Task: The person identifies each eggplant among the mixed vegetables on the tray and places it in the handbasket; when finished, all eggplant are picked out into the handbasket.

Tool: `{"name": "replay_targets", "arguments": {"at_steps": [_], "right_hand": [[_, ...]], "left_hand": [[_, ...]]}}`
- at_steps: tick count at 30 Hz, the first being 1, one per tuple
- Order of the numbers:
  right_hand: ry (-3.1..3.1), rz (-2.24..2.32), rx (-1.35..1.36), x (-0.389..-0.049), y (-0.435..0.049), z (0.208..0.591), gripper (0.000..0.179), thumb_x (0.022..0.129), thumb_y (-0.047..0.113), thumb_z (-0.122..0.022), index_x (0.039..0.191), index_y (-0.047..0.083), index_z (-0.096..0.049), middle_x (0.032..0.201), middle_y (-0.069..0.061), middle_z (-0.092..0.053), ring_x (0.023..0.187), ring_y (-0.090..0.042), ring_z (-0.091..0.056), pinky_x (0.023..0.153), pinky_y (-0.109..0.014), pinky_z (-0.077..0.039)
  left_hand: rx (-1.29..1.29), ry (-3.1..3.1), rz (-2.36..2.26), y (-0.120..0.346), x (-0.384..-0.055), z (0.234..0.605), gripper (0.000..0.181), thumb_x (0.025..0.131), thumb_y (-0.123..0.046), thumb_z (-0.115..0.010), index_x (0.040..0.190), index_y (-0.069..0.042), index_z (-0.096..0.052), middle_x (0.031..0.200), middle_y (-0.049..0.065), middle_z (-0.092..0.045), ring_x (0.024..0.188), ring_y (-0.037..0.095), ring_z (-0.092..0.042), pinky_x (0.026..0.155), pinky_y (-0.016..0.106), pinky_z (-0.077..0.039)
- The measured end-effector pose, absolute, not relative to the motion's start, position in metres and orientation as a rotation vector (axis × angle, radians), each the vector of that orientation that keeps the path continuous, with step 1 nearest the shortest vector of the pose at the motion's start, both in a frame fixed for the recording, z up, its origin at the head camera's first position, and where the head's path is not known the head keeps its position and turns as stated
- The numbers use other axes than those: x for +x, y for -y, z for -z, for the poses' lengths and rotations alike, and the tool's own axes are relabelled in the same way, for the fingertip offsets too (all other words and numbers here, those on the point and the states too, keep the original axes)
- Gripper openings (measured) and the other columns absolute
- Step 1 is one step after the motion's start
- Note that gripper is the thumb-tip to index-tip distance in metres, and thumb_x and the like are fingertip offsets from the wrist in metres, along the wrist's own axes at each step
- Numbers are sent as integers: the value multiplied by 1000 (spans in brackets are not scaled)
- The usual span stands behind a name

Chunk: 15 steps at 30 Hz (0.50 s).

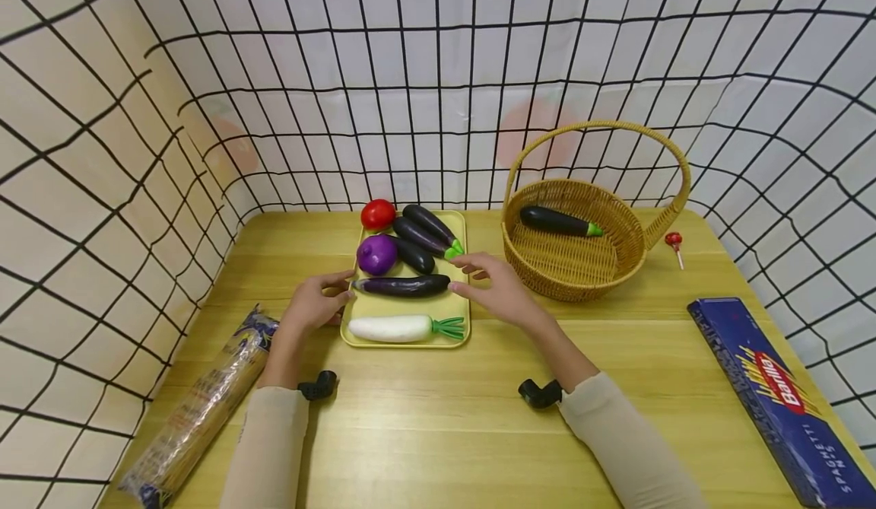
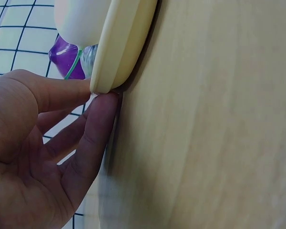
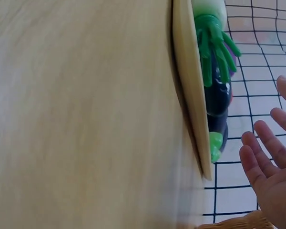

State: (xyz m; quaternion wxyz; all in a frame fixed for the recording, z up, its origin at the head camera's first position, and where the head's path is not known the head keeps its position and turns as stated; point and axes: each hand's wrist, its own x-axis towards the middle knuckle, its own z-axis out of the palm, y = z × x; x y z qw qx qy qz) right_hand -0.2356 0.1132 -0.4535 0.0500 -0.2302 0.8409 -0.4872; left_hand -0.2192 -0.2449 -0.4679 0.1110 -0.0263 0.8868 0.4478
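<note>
A yellow tray (image 1: 411, 345) holds a white radish (image 1: 390, 329) with green stalks, several dark eggplants, a purple onion (image 1: 377, 255) and a red tomato (image 1: 379, 214). My left hand (image 1: 318, 300) pinches the tray's left rim, thumb on top and fingers below, as the left wrist view shows. Over the tray's right edge is my right hand (image 1: 498, 290), fingers spread and holding nothing. Its fingertips are near the end of the long eggplant (image 1: 405, 286) lying across the tray. In the right wrist view, the radish's green stalks (image 3: 214, 50) hang past the tray rim.
A wicker basket (image 1: 575, 290) with a tall handle stands right of the tray, an eggplant (image 1: 556, 221) inside. Farther right are a red lollipop (image 1: 674, 240) and a blue spaghetti box (image 1: 773, 395). Bagged noodles (image 1: 201, 410) lie at left. Black wire grid (image 1: 438, 90) encloses the table.
</note>
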Motion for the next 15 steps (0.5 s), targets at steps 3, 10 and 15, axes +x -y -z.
{"name": "replay_targets", "arguments": {"at_steps": [3, 10, 15], "right_hand": [[-2546, 1486, -689, -236, -109, 458, 51, 96, 34, -74, 140, 9, -63, 141, -8, -62, 127, -33, -59, 110, -51, -49], [-2521, 1510, -700, -242, -100, 470, 49, 95, 30, -77, 138, 10, -64, 140, -11, -61, 128, -33, -59, 113, -47, -48], [-2523, 1473, -704, -245, -94, 471, 51, 94, 30, -77, 138, 8, -64, 141, -11, -61, 131, -33, -58, 115, -45, -47]], "left_hand": [[-74, -2603, -1315, 245, -219, 468, 49, 103, -20, -63, 152, -22, -54, 139, 18, -61, 84, 19, -68, 67, 31, -62], [-85, -2598, -1316, 245, -219, 468, 49, 103, -19, -63, 152, -22, -54, 139, 18, -61, 90, 23, -68, 68, 31, -63], [-90, -2588, -1329, 244, -219, 468, 49, 104, -20, -63, 152, -22, -54, 139, 17, -61, 94, 24, -69, 69, 31, -63]]}}
